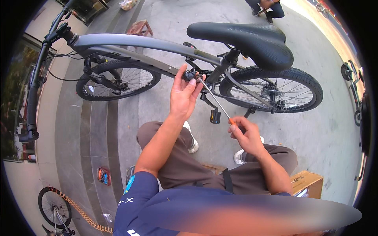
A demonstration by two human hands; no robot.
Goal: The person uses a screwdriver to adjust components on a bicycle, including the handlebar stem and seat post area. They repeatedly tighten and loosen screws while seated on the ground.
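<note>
Cardboard box [314, 184] sits near right; beyond it, the right hand [246, 135] grips an orange-handled screwdriver [217, 101], its tip at a small black part [189, 75] pinched in the left hand [184, 101] before a grey bicycle [145, 41]. Far right, another person [277, 9] crouches.

The bicycle frame [138, 40] is grey, the saddle [246, 41] black, the screwdriver handle [232, 121] orange, the trousers [179, 169] brown, and the near-left coiled hose [82, 213] orange.
</note>
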